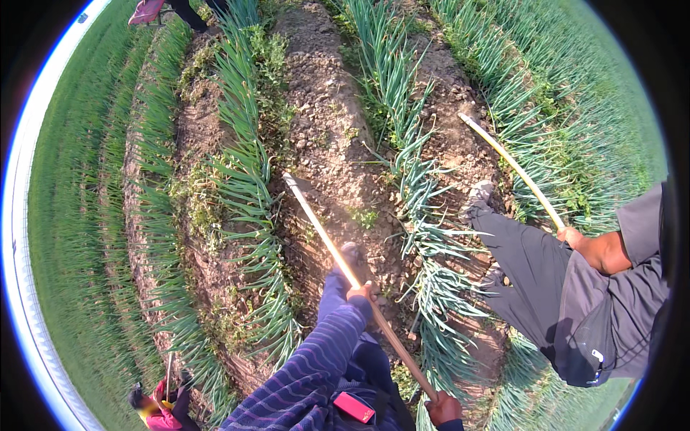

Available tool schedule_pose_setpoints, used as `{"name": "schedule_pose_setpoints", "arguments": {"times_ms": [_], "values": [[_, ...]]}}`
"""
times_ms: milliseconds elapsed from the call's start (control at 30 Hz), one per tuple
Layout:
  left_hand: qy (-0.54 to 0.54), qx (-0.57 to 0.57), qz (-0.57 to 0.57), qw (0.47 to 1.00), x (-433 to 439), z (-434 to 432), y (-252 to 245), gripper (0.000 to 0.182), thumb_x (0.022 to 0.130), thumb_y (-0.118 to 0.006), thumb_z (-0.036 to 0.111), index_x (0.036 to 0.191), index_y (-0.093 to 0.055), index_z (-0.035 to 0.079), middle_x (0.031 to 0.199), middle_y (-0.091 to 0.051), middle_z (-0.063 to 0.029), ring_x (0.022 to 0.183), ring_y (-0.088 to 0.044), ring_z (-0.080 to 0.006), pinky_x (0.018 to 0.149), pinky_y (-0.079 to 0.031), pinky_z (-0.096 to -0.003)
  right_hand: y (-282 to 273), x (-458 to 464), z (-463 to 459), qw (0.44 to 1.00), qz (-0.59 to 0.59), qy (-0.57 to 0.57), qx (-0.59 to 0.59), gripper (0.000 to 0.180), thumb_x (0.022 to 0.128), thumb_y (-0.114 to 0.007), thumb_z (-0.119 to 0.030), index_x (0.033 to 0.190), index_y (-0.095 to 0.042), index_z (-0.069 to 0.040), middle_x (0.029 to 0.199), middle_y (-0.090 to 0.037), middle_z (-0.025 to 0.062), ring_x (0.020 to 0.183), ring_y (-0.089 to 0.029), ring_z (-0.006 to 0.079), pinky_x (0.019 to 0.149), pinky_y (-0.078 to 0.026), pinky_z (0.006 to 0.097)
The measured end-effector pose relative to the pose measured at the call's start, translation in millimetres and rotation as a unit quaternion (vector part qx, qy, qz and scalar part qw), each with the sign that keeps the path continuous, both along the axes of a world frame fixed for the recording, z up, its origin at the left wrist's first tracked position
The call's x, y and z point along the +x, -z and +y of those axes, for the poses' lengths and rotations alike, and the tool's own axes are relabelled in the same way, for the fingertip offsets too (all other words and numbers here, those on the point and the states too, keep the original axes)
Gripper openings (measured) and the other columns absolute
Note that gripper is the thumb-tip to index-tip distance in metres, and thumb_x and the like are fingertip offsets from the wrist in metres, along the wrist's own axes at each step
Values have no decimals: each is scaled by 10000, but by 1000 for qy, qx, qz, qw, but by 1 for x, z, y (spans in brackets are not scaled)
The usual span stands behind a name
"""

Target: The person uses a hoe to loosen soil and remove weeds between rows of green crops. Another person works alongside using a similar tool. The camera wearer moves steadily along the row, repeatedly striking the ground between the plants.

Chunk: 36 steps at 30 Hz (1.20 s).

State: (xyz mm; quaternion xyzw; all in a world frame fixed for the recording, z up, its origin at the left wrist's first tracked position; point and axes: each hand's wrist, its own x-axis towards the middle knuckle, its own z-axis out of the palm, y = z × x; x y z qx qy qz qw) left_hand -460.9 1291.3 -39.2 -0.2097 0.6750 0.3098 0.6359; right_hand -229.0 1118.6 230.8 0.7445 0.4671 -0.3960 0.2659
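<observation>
A long wooden handle (318,223), probably a hoe's, slants across the view in both of my hands. My left hand (361,291), below a striped sleeve, is closed around its middle. Lower and to the right, my right hand (444,408) grips the near end. The tool's metal head (289,180) meets the soil beside the left row of green onion plants (250,199); its blade is partly hidden by dust and shadow. One of my shoes (350,251) stands on the cloddy soil (337,161) between two rows.
Close on the right, a person in grey trousers (531,269) holds another long-handled tool (517,167) over the neighbouring furrow. The right onion row (415,188) runs between us. Another worker (159,407) is at lower left. Legs (188,13) show at the top. Weeds (197,202) grow along the furrows.
</observation>
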Motion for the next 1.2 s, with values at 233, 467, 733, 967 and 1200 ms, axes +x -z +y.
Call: {"name": "schedule_pose_setpoints", "arguments": {"times_ms": [233,467,733,967,1200], "values": [[-17,41,34,998,-48,52,17,158,863,-580,188,800,-481,83,577,-444,-18,462,-461,-160,422,-435,-311,65,-45,61,998,50,-15,39,253,726,-643,-250,855,-553,-51,745,-617,225,730,-607,410,659,-468,498],[-35,63,69,995,-61,125,10,164,854,-580,177,791,-476,68,557,-445,-19,431,-456,-155,401,-462,-312,110,-131,199,989,60,-77,107,229,788,-607,-235,891,-537,-42,787,-650,189,764,-638,361,684,-497,467],[-5,46,62,997,-19,74,-23,166,822,-599,97,786,-469,-1,538,-475,-86,411,-501,-224,374,-468,-363,68,-97,135,988,50,-12,143,228,739,-663,-222,775,-534,-38,718,-620,212,719,-615,391,646,-475,488],[14,45,-20,999,-17,32,-10,184,824,-646,153,835,-494,50,617,-483,-43,470,-493,-176,448,-480,-327,16,-15,2,998,20,19,65,328,693,-708,-318,779,-559,-38,678,-608,205,660,-600,394,612,-466,485],[87,-28,-34,995,33,-29,-32,193,819,-643,145,788,-472,63,603,-462,-45,474,-474,-192,448,-453,-358,15,10,-119,994,38,105,2,199,745,-594,-216,826,-577,-35,721,-610,203,668,-588,392,635,-477,474]]}}
